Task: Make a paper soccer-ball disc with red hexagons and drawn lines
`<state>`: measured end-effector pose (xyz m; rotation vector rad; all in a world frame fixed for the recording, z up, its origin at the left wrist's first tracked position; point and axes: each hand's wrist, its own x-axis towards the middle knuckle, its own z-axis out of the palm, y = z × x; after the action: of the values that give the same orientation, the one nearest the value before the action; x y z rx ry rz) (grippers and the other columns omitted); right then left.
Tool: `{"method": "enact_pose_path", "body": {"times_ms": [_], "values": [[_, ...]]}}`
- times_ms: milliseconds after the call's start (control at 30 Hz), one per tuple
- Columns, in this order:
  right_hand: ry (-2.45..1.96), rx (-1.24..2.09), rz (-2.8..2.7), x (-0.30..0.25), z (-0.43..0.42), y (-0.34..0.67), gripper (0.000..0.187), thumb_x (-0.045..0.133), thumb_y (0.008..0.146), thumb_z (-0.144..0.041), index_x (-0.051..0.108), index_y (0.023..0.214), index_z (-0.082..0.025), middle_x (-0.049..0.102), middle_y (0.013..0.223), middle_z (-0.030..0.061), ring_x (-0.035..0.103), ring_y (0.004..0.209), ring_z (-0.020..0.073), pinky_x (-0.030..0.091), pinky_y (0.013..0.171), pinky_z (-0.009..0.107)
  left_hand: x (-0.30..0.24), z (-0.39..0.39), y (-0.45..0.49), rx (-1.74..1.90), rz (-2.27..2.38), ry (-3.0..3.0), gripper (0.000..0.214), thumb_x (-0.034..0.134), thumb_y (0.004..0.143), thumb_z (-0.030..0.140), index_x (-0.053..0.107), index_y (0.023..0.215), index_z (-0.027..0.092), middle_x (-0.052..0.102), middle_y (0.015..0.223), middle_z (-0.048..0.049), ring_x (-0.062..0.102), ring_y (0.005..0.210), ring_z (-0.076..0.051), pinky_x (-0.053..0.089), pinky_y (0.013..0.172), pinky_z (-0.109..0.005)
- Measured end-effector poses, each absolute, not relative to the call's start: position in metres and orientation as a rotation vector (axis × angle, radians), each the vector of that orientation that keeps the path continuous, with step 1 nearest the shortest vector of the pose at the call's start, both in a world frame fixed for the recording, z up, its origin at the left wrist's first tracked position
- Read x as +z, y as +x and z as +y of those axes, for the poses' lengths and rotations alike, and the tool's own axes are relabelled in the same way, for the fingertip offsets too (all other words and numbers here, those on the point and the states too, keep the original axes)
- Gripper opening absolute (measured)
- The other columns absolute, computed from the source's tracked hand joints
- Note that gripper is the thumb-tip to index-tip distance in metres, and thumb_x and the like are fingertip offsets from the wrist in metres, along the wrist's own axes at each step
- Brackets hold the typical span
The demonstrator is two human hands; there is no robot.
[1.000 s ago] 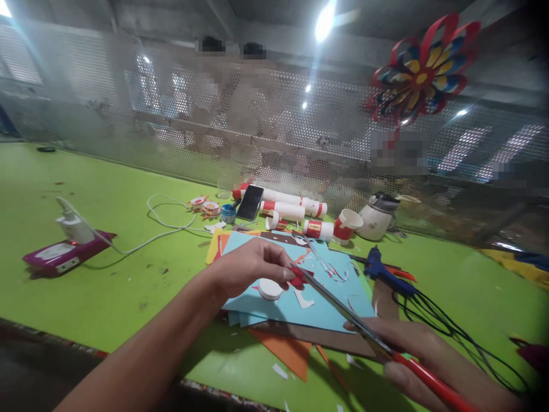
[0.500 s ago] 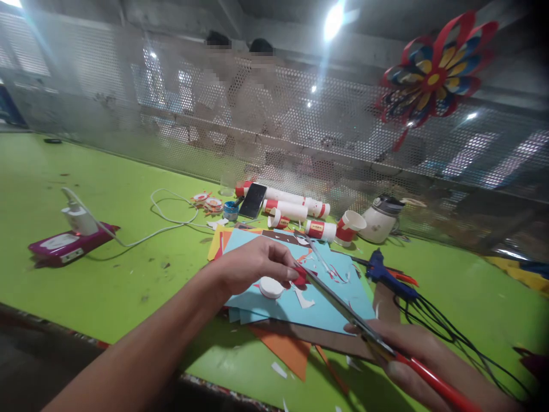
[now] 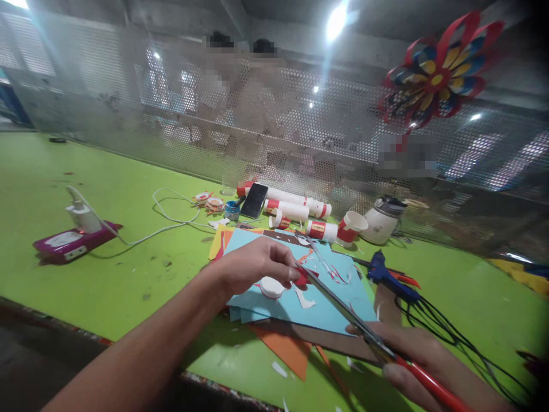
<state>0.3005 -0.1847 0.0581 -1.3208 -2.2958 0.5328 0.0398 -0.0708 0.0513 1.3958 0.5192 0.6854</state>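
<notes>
My left hand (image 3: 253,264) pinches a small red paper piece (image 3: 302,277) above a light blue sheet (image 3: 326,303). My right hand (image 3: 422,360), at the lower right, grips red-handled scissors (image 3: 364,332). Their long blades reach up and left, and the tips meet the red piece. A white round lid (image 3: 271,287) lies on the blue sheet just under my left fingers. Orange, yellow and brown sheets (image 3: 285,349) lie under the blue one.
On the green table (image 3: 107,274): a blue glue gun (image 3: 388,276) with black cables to the right, white-and-red paper tubes (image 3: 295,209), a phone (image 3: 254,200), a white jar (image 3: 380,220), a magenta box (image 3: 71,243) with a charger and white cable. A paper pinwheel (image 3: 437,74) hangs on the perforated screen.
Hands and scissors hold nearly the same pose on the red piece. The view has shifted slightly to the left and down.
</notes>
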Motion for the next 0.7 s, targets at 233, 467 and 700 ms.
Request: {"method": "enact_pose_path", "body": {"times_ms": [233, 467, 700], "values": [[-1.293, 0.502, -2.340, 0.0560, -0.1840, 0.3028, 0.045, 0.041, 0.090, -0.060, 0.071, 0.095, -0.028, 0.069, 0.069, 0.0008, 0.063, 0.057, 0.0167, 0.048, 0.053, 0.022, 0.0506, -0.0704, 0.0399, 0.677, 0.522, 1.397, 0.012, 0.073, 0.067, 0.019, 0.064, 0.064, 0.013, 0.074, 0.079, -0.0121, 0.068, 0.087, -0.025, 0.045, 0.078, -0.038], [-1.305, 0.491, -2.303, 0.0505, -0.1855, 0.3033, 0.044, 0.039, 0.091, -0.060, 0.071, 0.100, -0.030, 0.069, 0.071, 0.0012, 0.065, 0.061, 0.0173, 0.049, 0.054, 0.022, 0.0504, -0.0707, 0.0408, 0.681, 0.522, 1.384, 0.013, 0.073, 0.067, 0.019, 0.063, 0.063, 0.013, 0.074, 0.078, -0.0114, 0.068, 0.088, -0.026, 0.045, 0.080, -0.039], [-1.282, 0.543, -2.292, 0.0546, -0.1878, 0.2978, 0.048, 0.035, 0.091, -0.062, 0.069, 0.106, -0.031, 0.069, 0.073, 0.0028, 0.064, 0.061, 0.0186, 0.050, 0.055, 0.024, 0.0501, -0.0695, 0.0398, 0.689, 0.537, 1.408, 0.012, 0.073, 0.067, 0.020, 0.065, 0.065, 0.012, 0.073, 0.076, -0.0095, 0.066, 0.078, -0.021, 0.044, 0.071, -0.033]]}}
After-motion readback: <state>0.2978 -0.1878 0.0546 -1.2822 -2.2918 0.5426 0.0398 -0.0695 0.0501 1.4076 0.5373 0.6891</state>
